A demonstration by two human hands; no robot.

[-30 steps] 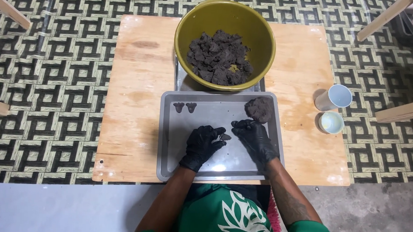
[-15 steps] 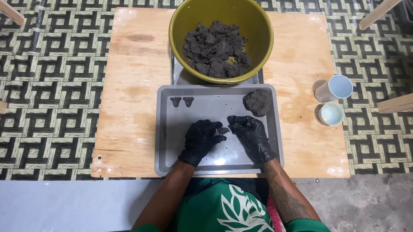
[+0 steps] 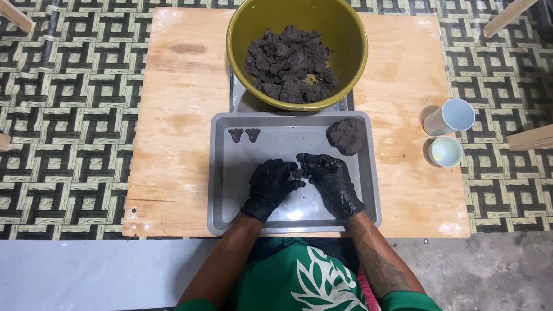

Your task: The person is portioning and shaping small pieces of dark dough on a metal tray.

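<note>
Both my hands wear black gloves and meet over the middle of a grey metal tray. My left hand and my right hand pinch a small dark clay piece between their fingertips. A lump of dark clay lies in the tray's far right corner. Two small shaped clay pieces sit side by side in the tray's far left corner. Behind the tray stands a yellow-green bowl filled with chunks of dark clay.
The tray and bowl rest on a low wooden board over a patterned floor mat. Two white cups stand at the board's right edge. Wooden slats lie at the left and right of the view.
The view has shifted slightly. My hands stay together over the tray, working the small clay piece between the fingertips.
</note>
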